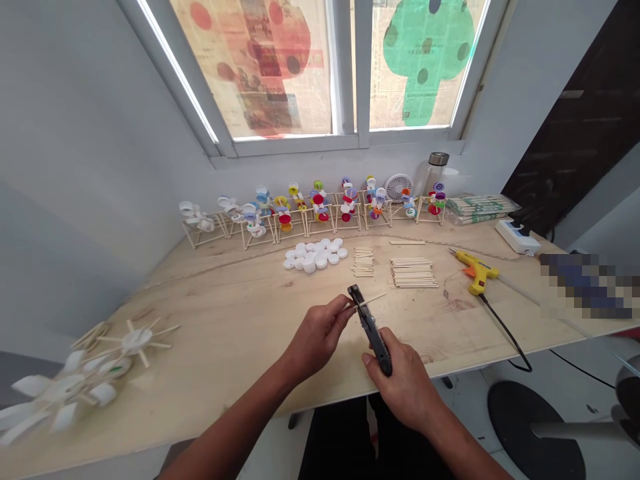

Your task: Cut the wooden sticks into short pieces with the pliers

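My left hand (pixel 317 337) pinches a thin wooden craft stick (pixel 373 301) between fingers and thumb, above the plywood tabletop (pixel 240 320). The stick's far part crosses the jaws of a pair of black plier-type cutters (pixel 369 327). My right hand (pixel 403 380) is closed around the cutters' handles, and its fingers hide their lower part. The two hands are close together but do not touch. Whether the jaws bite into the stick is hard to tell.
Along the window wall stands a row of stick-and-bottle-cap pinwheel models (pixel 320 210). White caps (pixel 314 255), stacked sticks (pixel 407 272) and a yellow glue gun (pixel 475 270) lie ahead. A larger pinwheel (pixel 90 377) lies blurred at left. A power strip (pixel 517 237) sits right.
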